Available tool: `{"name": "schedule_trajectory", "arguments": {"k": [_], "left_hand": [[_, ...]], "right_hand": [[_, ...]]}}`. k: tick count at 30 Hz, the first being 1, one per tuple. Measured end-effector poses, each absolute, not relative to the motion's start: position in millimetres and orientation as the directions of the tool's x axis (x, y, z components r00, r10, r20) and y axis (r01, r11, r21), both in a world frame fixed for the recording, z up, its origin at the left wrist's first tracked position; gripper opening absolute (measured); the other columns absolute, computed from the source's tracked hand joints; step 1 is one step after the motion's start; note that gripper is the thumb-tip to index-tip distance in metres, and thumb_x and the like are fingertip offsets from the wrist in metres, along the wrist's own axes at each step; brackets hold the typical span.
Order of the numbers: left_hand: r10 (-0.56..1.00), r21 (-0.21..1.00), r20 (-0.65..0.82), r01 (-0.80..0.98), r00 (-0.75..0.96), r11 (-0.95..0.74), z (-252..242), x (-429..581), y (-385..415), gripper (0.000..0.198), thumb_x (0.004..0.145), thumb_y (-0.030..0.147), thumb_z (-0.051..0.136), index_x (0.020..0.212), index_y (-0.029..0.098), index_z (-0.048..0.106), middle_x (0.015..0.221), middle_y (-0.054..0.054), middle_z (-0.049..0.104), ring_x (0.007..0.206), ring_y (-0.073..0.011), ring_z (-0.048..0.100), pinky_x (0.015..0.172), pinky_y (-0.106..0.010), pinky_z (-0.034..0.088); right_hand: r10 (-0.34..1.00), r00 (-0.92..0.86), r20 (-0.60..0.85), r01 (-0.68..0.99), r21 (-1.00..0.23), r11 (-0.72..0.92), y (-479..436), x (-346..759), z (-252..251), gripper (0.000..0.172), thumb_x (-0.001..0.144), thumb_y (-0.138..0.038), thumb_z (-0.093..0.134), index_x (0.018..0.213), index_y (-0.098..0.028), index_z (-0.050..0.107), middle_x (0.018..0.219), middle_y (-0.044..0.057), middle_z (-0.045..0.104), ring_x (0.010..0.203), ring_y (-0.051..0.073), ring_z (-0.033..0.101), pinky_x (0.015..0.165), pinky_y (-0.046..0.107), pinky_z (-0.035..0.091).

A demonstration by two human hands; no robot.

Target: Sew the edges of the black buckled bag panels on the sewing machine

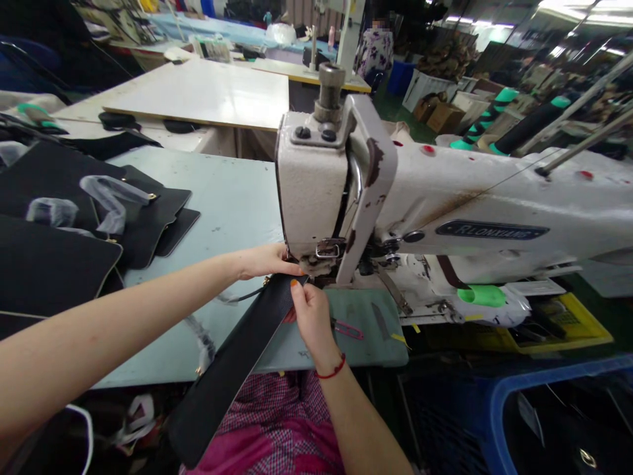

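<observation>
A long black leather piece (247, 349) slants from the sewing machine (316, 178) down over the table's front edge toward my lap. My right hand (312, 316) pinches its right edge near the upper end, thumb on top and fingers curled beneath. At the far end of the piece, my left hand (264, 260) is closed on its upper edge right by the machine's needle area. The left thumb points toward the needle, and some left fingers are hidden behind the machine head. A thin black strap with gold-coloured hardware (267, 280) emerges beside the piece.
Black leather panels (143, 224) with plastic-wrapped hardware are stacked on the left. Pink thread snips (349, 330) lie right of my right hand. A blue bin (499, 402) stands at lower right, a yellow crate (588, 323) behind it. A person (376, 53) is in the background.
</observation>
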State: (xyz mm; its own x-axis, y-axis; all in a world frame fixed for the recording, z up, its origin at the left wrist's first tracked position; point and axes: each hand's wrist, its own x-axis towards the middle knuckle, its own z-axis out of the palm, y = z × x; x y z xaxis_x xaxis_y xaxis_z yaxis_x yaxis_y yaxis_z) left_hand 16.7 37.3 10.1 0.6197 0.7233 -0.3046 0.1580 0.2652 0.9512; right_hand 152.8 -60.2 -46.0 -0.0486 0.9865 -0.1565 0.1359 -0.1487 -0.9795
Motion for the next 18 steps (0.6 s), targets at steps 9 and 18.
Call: {"name": "schedule_trajectory", "arguments": {"k": [9,18], "left_hand": [[0.778,0.964,-0.252,0.218,0.576,0.15,-1.1,18.0,26.6,0.032,0.072,0.036,0.074,0.098,0.017,0.074,0.099,-0.003,0.074,0.099,-0.0234,0.063,0.092,-0.035,0.049],[0.879,0.958,-0.271,0.2,0.393,0.206,-9.9,24.7,6.1,0.036,0.069,0.043,0.074,0.093,0.015,0.072,0.093,-0.005,0.074,0.098,-0.0255,0.064,0.091,-0.039,0.048]], "right_hand": [[0.985,-0.1,-0.138,0.193,-0.974,-0.116,-57.6,167.5,-40.8,0.045,0.091,-0.048,0.041,0.058,-0.019,0.043,0.047,-0.003,0.048,0.042,0.01,0.048,0.042,0.02,0.035],[0.983,-0.171,-0.068,0.286,-0.958,-0.016,-52.5,192.6,-29.6,0.046,0.09,-0.049,0.045,0.058,-0.018,0.036,0.056,-0.004,0.032,0.055,0.009,0.03,0.049,0.022,0.021]]}}
